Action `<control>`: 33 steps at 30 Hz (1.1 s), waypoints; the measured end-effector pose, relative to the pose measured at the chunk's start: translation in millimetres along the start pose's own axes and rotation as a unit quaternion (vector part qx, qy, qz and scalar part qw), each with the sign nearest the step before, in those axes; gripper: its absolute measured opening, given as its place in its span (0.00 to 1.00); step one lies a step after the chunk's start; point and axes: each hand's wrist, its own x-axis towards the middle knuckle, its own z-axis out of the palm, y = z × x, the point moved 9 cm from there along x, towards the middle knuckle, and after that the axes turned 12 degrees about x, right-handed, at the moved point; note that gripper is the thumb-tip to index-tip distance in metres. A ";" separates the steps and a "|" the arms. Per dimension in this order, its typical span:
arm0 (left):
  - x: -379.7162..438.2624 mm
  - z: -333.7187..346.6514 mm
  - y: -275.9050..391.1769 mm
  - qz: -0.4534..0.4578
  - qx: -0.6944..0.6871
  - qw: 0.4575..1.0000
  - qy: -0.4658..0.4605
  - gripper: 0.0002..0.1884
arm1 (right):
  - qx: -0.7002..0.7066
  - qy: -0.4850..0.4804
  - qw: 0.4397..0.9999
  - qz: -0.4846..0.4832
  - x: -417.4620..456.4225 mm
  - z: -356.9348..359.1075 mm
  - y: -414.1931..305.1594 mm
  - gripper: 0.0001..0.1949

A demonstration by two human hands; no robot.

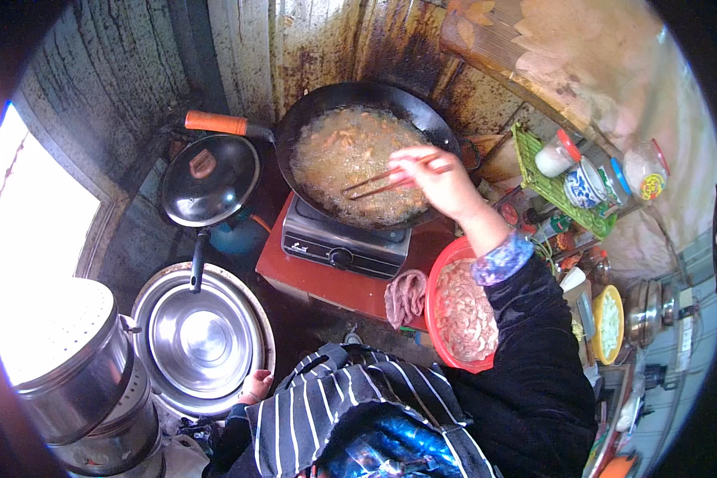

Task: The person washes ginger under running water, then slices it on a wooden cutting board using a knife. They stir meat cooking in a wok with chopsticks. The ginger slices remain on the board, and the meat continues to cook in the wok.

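Observation:
My right hand [433, 179] grips a pair of wooden chopsticks [373, 184], whose tips reach into bubbling oil with pieces of food [346, 149] in a large black wok [430, 110]. The wok sits on a portable gas stove [340, 245] on a red table [310, 281]. Below my right forearm, partly hidden by the sleeve, a red plastic basin [431, 310] holds raw sliced meat [463, 310]. My left hand [256, 385] is low at the left, by the rim of nested metal basins [206, 337], its fingers curled; whether it grips the rim is unclear.
A lidded black pan [210, 179] stands left of the wok, its handle over the basins. A crumpled cloth [406, 299] hangs at the table edge. Stacked metal steamers [83, 376] stand lower left. Right are a green rack [564, 185] with jars and a yellow bowl [608, 325] of chopped pale food.

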 end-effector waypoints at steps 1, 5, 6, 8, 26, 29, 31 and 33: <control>2.5 1.8 -4.5 -0.003 -0.003 1.000 0.001 0.14 | -0.089 -0.027 0.995 0.029 -1.8 7.7 14.0 0.10; -0.4 4.4 -1.1 -0.014 -0.015 1.000 0.001 0.14 | -0.325 -0.037 0.943 -0.053 4.5 5.3 23.5 0.09; 0.8 4.6 -1.7 -0.015 -0.020 1.000 0.000 0.14 | -0.335 -0.015 0.938 -0.082 4.8 -4.4 12.8 0.09; 1.9 6.3 -6.8 -0.018 -0.031 0.999 -0.002 0.15 | -0.315 0.053 0.943 -0.094 5.6 -37.5 0.4 0.08; 5.8 3.8 -1.0 0.013 -0.005 1.000 -0.006 0.15 | 0.054 0.182 0.982 0.013 21.0 -106.3 35.8 0.10; 11.3 6.9 -17.2 0.019 -0.007 1.000 0.002 0.15 | 0.000 0.087 0.993 0.078 6.5 -79.6 15.2 0.11; 18.8 11.2 -22.5 0.024 -0.005 1.000 0.001 0.15 | -0.057 0.072 0.992 0.091 -5.4 -80.1 -0.5 0.11; 22.9 14.0 -26.2 0.025 -0.004 1.000 0.001 0.15 | -0.080 0.083 0.990 0.084 -11.3 -88.7 -26.4 0.11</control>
